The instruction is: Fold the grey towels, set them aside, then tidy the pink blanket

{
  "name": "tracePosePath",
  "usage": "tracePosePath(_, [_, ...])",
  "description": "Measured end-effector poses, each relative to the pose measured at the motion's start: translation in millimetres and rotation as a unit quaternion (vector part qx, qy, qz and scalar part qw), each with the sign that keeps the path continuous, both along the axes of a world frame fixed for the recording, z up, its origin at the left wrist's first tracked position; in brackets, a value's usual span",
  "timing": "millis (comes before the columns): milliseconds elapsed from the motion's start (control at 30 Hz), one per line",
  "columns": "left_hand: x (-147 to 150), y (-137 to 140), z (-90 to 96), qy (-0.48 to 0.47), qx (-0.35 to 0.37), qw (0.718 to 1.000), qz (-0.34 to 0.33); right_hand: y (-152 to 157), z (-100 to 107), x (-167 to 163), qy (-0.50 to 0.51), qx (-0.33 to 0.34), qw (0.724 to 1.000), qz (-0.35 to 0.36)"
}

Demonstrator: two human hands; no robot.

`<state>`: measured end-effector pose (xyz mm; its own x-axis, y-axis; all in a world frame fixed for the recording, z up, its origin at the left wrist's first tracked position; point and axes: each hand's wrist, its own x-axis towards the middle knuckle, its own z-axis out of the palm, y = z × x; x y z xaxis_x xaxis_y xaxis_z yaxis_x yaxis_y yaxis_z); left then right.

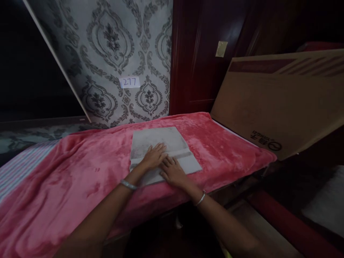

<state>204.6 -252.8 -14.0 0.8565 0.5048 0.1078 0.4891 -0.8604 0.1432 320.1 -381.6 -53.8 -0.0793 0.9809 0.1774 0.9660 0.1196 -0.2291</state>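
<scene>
A flat grey cloth [161,138], roughly square with a paler band along its near side, lies spread on a pink plush blanket [107,179]. On the middle of the cloth rests my left hand [155,156], palm down with fingers stretched out. My right hand [173,171] lies flat just beside it, nearer the front edge, its fingertips close to or touching the left hand. Neither hand grips anything. Each wrist wears a silvery bracelet. What lies under the palms is hidden.
A large cardboard sheet or box [285,100] leans at the right. A dark screen [37,64] stands at the left. Patterned wallpaper with a paper label [129,82] reading 277 and a dark red door [199,53] are behind. Striped fabric [24,168] shows at left.
</scene>
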Motion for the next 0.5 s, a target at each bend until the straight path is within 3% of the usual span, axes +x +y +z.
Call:
tracePosePath(100, [20.1, 17.8, -16.6, 0.019, 0.025, 0.999, 0.016, 0.1, -11.7, -0.6, 0.014, 0.005, 1.0, -0.001])
tracePosePath(233, [19.0, 22.7, -34.4, -0.007, 0.042, 0.999, 0.011, -3.9, -20.2, -1.6, 0.041, 0.019, 0.999, -0.002])
tracePosePath(400, [11.3, 31.1, -24.0, -0.025, 0.024, 0.999, 0.027, 8.4, -7.0, 13.8, 0.102, 0.012, 0.995, 0.009])
tracePosePath(500, [4.6, 45.2, -14.9, -0.023, 0.049, 0.994, 0.093, 35.5, 15.2, 36.8, 0.124, 0.028, 0.99, -0.054])
